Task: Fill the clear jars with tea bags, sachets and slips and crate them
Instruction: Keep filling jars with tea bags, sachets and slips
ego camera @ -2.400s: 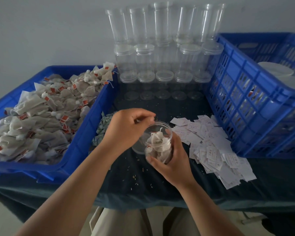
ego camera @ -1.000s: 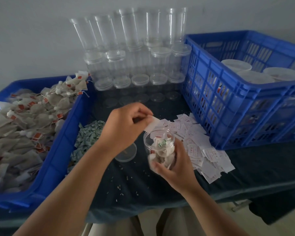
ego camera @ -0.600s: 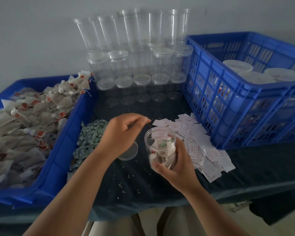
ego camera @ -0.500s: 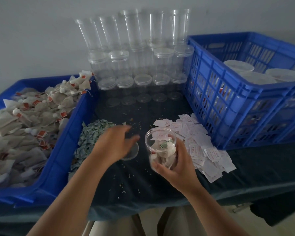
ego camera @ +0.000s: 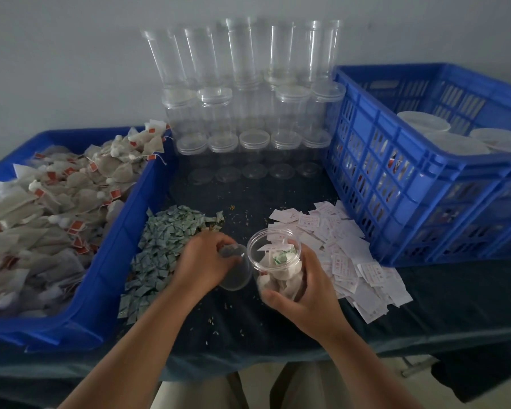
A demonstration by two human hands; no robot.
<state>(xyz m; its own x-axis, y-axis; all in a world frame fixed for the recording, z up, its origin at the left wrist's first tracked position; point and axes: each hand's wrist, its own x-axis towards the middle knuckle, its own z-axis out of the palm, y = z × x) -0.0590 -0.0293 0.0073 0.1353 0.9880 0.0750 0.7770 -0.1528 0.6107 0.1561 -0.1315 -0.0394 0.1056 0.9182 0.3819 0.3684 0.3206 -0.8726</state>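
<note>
My right hand point(ego camera: 304, 290) grips an open clear jar point(ego camera: 276, 261) just above the table; tea bags, a green sachet and a white slip lie inside. My left hand point(ego camera: 202, 261) grips a clear lid point(ego camera: 233, 271) right beside the jar, its fingers curled over the lid's far rim. A heap of green sachets point(ego camera: 165, 246) lies left of the hands. White slips point(ego camera: 345, 252) are spread to the right. Tea bags point(ego camera: 50, 208) fill the low blue bin point(ego camera: 112, 273) on the left.
Stacked empty clear jars point(ego camera: 242, 93) and lidded ones stand against the back wall. A tall blue crate point(ego camera: 396, 184) on the right holds jars with white lids point(ego camera: 452, 143). Dark cloth covers the table point(ego camera: 278, 335); crumbs are scattered on it.
My left hand dropped a slip into the jar, then moved down and left to the lid on the table and took hold of it. The jar stayed in my right hand.
</note>
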